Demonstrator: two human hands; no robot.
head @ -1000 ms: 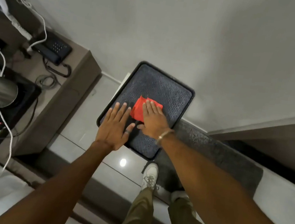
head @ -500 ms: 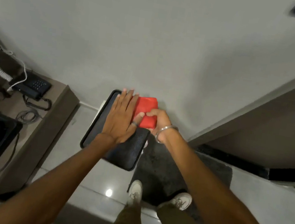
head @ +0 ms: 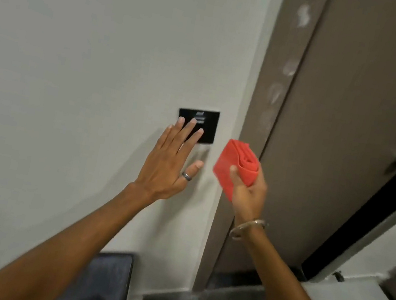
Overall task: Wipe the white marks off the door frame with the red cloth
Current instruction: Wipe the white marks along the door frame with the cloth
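Since earlier frame, red cloth point(head: 237, 167) lifted off dark tray point(head: 101, 283) to chest height beside door frame point(head: 261, 123). Right hand point(head: 248, 187) pinched folded cloth, thumb on top; long axis tilted up-left. Left hand point(head: 172, 158) spread flat, empty, near black wall panel point(head: 206, 125). Cloth likely soft, light; grip by fold. White marks point(head: 290, 67) higher up frame, untouched.

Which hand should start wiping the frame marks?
Right. The right hand already holds the folded red cloth beside the door frame, below the white marks. The left hand is open, empty, by the wall.
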